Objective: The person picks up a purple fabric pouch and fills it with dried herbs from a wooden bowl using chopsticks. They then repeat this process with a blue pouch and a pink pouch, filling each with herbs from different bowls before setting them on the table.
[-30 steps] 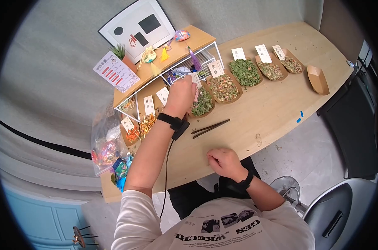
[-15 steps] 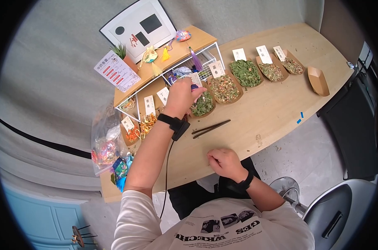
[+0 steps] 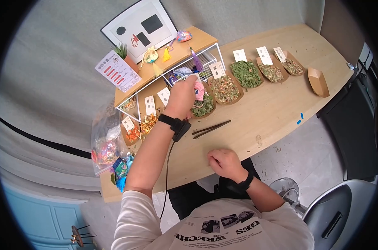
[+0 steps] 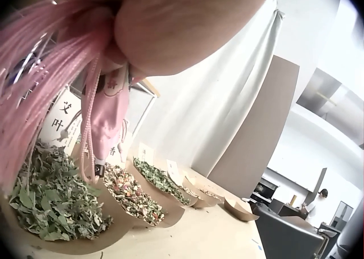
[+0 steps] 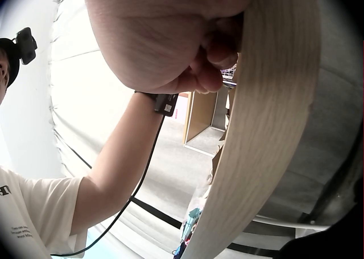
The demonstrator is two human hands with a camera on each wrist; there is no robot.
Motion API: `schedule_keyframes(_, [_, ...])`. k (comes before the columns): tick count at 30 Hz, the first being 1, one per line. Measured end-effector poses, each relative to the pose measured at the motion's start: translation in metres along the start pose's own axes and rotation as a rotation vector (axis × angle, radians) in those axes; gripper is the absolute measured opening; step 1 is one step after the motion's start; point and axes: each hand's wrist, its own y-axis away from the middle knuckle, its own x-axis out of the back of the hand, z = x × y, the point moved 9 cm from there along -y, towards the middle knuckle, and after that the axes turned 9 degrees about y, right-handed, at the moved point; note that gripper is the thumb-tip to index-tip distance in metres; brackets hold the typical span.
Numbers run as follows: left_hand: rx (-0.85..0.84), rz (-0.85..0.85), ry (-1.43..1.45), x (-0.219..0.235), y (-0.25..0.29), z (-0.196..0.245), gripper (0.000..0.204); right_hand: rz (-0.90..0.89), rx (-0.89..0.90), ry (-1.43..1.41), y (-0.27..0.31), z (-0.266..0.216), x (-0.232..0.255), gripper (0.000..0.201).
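My left hand [image 3: 181, 98] grips a pink sachet [image 3: 199, 90] over a paper tray of dried green leaves [image 3: 204, 107]. From the left wrist, the pink sachet [image 4: 107, 120] hangs below the fingers on a looped cord, and a long pink tassel [image 4: 45, 66] fans out to the left. Part of the sachet is hidden behind the hand. My right hand [image 3: 226, 162] rests at the table's front edge, its fingers loosely curled in and holding nothing, as the right wrist view also shows. Dark tweezers [image 3: 212, 129] lie on the table between the hands.
Labelled trays of herbs run along the table, including mixed petals [image 3: 225, 89] and dark green leaves [image 3: 245, 74]. A bare paper tray [image 3: 318, 82] sits at the far right. Behind stands a wooden shelf [image 3: 178, 43] with sachets on top; a plastic bag [image 3: 105, 141] lies left.
The left hand has stayed over the leaf tray while its grip shifted, with the thumb briefly reaching out. More of the pink sachet now shows beside it. The right hand has not moved.
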Motion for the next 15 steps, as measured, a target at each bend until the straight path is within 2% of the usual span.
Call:
schedule_keyframes(4, [-0.036, -0.005, 0.04, -0.004, -0.001, -0.007, 0.017, 0.007, 0.007, 0.007, 0.0, 0.0, -0.001, 0.005])
schedule_keyframes(6, [0.097, -0.035, 0.041, -0.003, -0.001, -0.014, 0.027, 0.005, 0.008, 0.005, 0.0, -0.001, 0.0, 0.005])
schedule_keyframes(10, [0.22, -0.143, 0.053, 0.007, 0.002, 0.001, 0.039, 0.001, -0.002, -0.007, -0.001, -0.002, 0.001, 0.004])
schedule_keyframes(12, [0.275, -0.146, 0.2, 0.011, 0.005, 0.009, 0.042, -0.003, -0.004, 0.0, 0.0, -0.001, 0.0, 0.004])
schedule_keyframes(13, [0.276, -0.146, 0.2, 0.008, 0.006, 0.003, 0.042, -0.006, -0.005, 0.008, 0.0, 0.0, -0.001, 0.003])
schedule_keyframes(15, [0.104, -0.073, 0.116, 0.005, 0.002, -0.002, 0.037, -0.002, -0.002, 0.006, 0.0, 0.0, -0.001, 0.003])
